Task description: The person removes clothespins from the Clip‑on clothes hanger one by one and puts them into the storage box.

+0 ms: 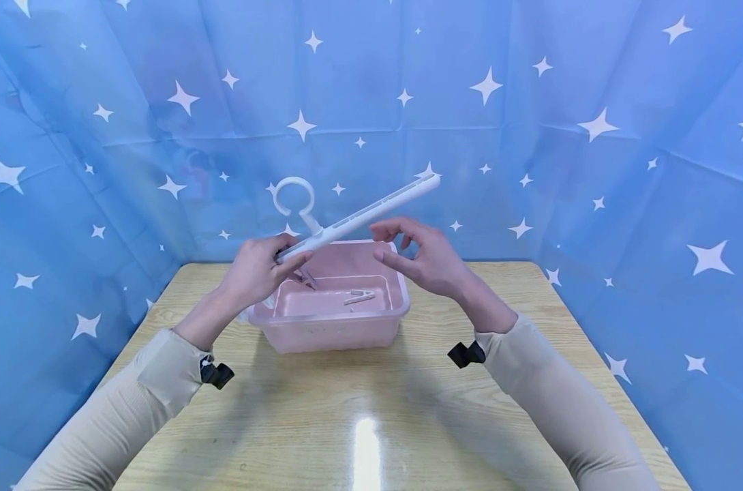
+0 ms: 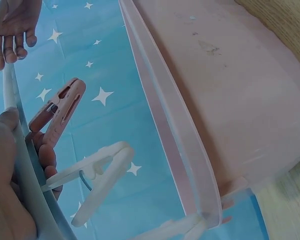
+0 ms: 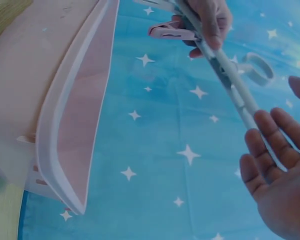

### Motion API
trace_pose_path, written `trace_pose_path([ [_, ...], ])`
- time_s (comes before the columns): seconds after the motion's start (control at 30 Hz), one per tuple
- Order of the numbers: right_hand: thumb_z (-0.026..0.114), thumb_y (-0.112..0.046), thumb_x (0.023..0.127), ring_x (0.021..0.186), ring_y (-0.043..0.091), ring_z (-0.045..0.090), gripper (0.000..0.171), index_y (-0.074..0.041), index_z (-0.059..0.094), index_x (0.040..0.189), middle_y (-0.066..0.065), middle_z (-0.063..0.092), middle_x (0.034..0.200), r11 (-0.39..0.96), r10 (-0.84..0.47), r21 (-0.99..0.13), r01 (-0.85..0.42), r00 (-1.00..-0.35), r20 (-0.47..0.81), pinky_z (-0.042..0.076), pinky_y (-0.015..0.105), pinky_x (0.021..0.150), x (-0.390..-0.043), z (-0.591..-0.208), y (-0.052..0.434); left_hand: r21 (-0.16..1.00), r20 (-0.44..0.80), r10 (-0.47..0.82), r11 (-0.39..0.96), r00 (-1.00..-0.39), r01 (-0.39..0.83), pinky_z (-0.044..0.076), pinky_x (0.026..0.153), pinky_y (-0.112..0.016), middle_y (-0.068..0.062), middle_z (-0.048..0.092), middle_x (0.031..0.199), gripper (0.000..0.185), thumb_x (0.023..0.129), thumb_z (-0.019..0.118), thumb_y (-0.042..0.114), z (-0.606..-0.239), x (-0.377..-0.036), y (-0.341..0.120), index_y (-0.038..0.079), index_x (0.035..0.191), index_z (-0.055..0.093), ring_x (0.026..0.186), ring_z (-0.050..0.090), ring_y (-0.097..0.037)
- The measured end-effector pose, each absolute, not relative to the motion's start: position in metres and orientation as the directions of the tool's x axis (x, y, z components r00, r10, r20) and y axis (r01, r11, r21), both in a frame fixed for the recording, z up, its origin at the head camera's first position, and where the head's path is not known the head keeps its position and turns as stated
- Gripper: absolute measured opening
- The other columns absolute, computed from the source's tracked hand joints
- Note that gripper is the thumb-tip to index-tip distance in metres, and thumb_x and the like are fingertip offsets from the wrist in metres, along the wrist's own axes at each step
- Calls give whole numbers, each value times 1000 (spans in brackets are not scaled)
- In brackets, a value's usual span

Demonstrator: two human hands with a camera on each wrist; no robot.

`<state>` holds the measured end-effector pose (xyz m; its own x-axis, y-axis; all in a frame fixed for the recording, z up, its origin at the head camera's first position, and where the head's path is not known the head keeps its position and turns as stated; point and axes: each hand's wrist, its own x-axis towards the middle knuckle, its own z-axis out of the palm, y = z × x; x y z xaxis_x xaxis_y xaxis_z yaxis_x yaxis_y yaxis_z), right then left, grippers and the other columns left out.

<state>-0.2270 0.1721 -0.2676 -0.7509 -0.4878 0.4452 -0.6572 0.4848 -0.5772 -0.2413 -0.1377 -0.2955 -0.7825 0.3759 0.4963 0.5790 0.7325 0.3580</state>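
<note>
The white bar of a clip hanger is gripped by the curled fingers of the left hand at the bar's low end, with the thumb laid on top. In the left wrist view a pink peg and a white peg are seen hanging from the bar just beside those fingers. The bar is tilted up toward 2 o'clock, and its round hook stands at 12 o'clock above the left hand.

Nothing is held by the right hand. Its fingers are spread and only a little bent, just under the middle of the bar; whether the bar is touched cannot be told.

The hanger is held in the air above a pink tub on the wooden table. A loose peg is seen lying in the tub, and another by the left hand.

The step in hand looks like getting the hanger ready to be worked on with both hands. For the next move, the bar would likely need to be kept steady by the left hand while a peg is pinched by the right.

No brand, label or writing can be read; only white stars are seen on the blue cloth
</note>
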Motion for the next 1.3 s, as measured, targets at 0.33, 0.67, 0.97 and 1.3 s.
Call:
trace_pose_path([
  [0.33, 67, -37, 96, 102, 16, 58, 38, -21, 63, 130, -4, 69, 122, 467, -477, -579, -668, -742, 471, 47, 37, 88, -224, -255, 171, 367, 481, 386, 727, -787, 580, 42, 57, -30, 1, 70, 78, 33, 99, 62, 39, -297, -242, -136, 10, 113, 71, 59, 53, -15],
  [0.67, 68, -27, 96, 105, 22, 61, 37, -17, 62, 131, 1, 68, 126, 443, -458, -573, -689, -724, 516, 46, 40, 94, -225, -245, 171, 368, 452, 394, 735, -800, 570, 44, 58, -30, 1, 71, 81, 36, 99, 62, 40, -297, -241, -136, 11, 117, 70, 60, 58, -12],
  [0.97, 70, -25, 94, 108, 19, 61, 37, -21, 63, 130, -1, 68, 124, 463, -428, -549, -696, -717, 550, 44, 39, 99, -227, -243, 172, 360, 452, 404, 733, -795, 577, 42, 57, -30, 2, 70, 81, 32, 98, 63, 40, -298, -241, -136, 13, 111, 71, 60, 56, -12],
  [1.3, 71, -27, 94, 119, 19, 62, 35, -19, 65, 128, -2, 68, 126, 479, -432, -505, -718, -693, 577, 43, 43, 108, -230, -244, 171, 352, 437, 419, 735, -796, 580, 43, 58, -30, -1, 69, 82, 31, 98, 63, 41, -298, -241, -136, 13, 108, 71, 62, 58, -13],
])
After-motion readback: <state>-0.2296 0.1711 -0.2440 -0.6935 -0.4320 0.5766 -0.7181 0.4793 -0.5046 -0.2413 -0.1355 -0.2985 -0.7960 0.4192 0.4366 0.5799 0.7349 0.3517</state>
